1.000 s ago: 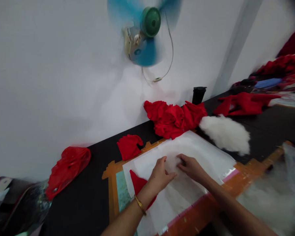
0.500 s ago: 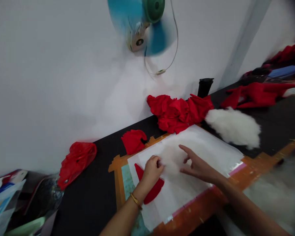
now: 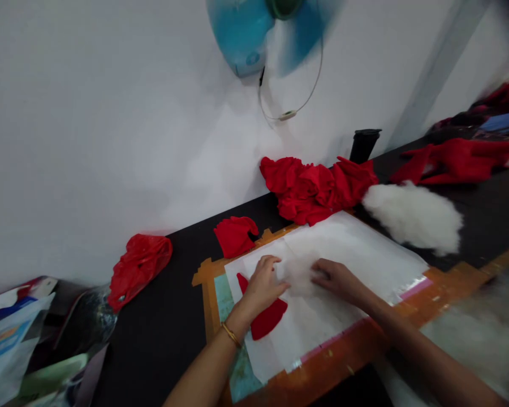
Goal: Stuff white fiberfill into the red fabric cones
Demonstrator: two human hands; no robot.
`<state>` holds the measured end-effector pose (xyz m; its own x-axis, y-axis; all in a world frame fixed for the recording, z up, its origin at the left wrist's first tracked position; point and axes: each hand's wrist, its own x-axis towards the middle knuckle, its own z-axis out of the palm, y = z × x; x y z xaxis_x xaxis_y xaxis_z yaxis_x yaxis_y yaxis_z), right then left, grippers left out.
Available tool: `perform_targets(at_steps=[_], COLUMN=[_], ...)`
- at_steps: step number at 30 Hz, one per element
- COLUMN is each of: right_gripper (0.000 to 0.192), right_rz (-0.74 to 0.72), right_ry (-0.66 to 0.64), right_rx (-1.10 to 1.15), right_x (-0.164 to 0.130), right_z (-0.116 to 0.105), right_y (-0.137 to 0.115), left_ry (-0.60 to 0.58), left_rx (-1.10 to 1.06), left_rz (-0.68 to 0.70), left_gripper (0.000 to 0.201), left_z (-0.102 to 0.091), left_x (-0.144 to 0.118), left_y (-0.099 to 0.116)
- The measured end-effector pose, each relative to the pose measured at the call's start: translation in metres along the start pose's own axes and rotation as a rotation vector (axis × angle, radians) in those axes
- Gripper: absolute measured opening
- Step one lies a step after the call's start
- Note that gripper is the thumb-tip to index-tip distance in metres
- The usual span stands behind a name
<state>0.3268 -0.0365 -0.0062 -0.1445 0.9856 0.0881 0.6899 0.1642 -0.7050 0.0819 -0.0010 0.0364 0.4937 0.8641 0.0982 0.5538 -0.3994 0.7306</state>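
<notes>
A thin, blurred tuft of white fibre stuffing (image 3: 297, 276) is between my hands, over the white sheet (image 3: 365, 249). At its left side, my left hand (image 3: 263, 287) has its thumb and fingers apart. The fingers of my right hand (image 3: 338, 280) are curled closed at the tuft's right edge. Beneath my left hand lies a flat red fabric piece (image 3: 268, 322), pointed at the top and rounded at the bottom, partly covered by that hand.
Behind the sheet lie a red fabric heap (image 3: 318, 189) and a smaller red piece (image 3: 235, 236). A big white stuffing clump (image 3: 415, 217) rests at the right, near a black cup (image 3: 364, 146). A red plastic bag (image 3: 139, 265) sits left. A fan (image 3: 246, 39) spins above.
My left hand has gone from pinched to spread. My right hand's fingers have gone from spread to closed at the tuft. The view has shifted slightly.
</notes>
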Motion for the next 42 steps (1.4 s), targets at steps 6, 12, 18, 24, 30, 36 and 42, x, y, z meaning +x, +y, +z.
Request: perform_targets(at_steps=[6,12,18,24,30,36,42], right_gripper=[0.014,0.063,0.015,0.015,0.014,0.021,0.048], right_rz=[-0.038,-0.131,-0.083,-0.074,-0.111,-0.042,-0.107], right_ry=[-0.007,0.004,-0.013,-0.034,-0.065,-0.018,-0.014], right_rx=[0.005,0.088,0.061,0.057,0.052,0.0,0.027], right_x=[0.001,-0.004,0.007,0.008,0.01,0.004,0.011], right_z=[0.005,-0.002,0.006,-0.004,0.003,-0.008,0.012], right_y=[-0.009,-0.016,-0.009,-0.002,-0.014,-0.003,-0.023], left_ry=[-0.121,-0.08,-0.01,0.022,-0.111,-0.041,-0.05], left_rx=[0.039,0.041,0.023,-0.004,-0.015,-0.03,-0.1], left_rz=[0.041,0.028,-0.003,-0.072,0.04,-0.067,-0.109], left_gripper=[0.019,0.017,0.013,0.013,0.028,0.008,0.019], left_z=[0.03,0.034,0.019,0.0,0.024,0.013,0.021], left_x=[0.015,0.02,0.015,0.011,0.013,0.019,0.015], left_y=[0.012,0.01,0.005,-0.006,0.007,-0.006,0.0])
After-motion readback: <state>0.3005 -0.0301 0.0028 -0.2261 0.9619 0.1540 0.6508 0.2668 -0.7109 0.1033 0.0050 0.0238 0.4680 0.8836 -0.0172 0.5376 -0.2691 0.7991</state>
